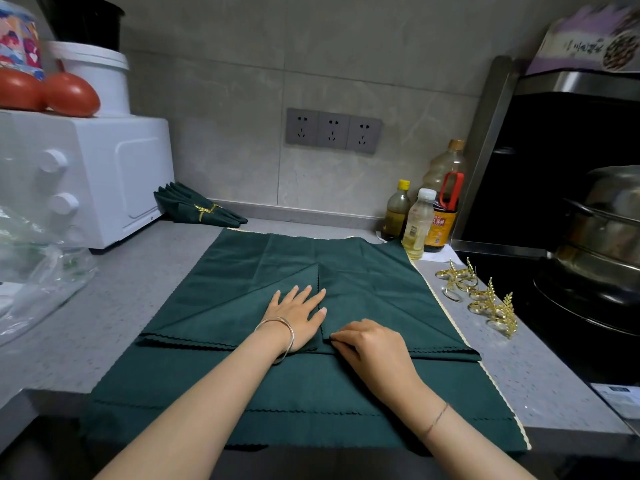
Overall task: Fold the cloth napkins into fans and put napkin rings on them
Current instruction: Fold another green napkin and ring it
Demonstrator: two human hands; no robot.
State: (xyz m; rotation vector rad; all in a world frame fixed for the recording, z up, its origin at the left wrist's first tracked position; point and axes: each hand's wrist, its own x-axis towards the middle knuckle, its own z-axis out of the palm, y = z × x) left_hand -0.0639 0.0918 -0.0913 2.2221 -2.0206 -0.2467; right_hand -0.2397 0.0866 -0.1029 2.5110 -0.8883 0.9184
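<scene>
Nearest the camera, a dark green napkin (304,393) lies spread flat over the grey counter (114,306), its scalloped front edge hanging just past the counter's lip. More green cloth lies on top of it, with a fold line running straight away from the person down the middle.

The right hand (374,348) rests on the near end of that fold, its fingers curled together and its fingertips pinching the edge of the cloth. Just to its left, the left hand (298,317) lies palm down on the napkin with the fingers spread flat, pressing the layer beside the fold. A silver bangle (277,337) circles the left wrist, and a thin thread bracelet (438,419) sits on the right wrist.

To the right of the cloth, a cluster of gold leaf-shaped napkin rings (478,296) lies on the counter, close to the napkin's edge but apart from it. Beyond them stand three bottles (420,220) against the wall.

At the far left, by the white oven (86,174), a finished folded napkin (197,206) lies on the counter with a gold ring (206,210) around its middle. Three wall sockets (332,130) sit above the counter.
</scene>
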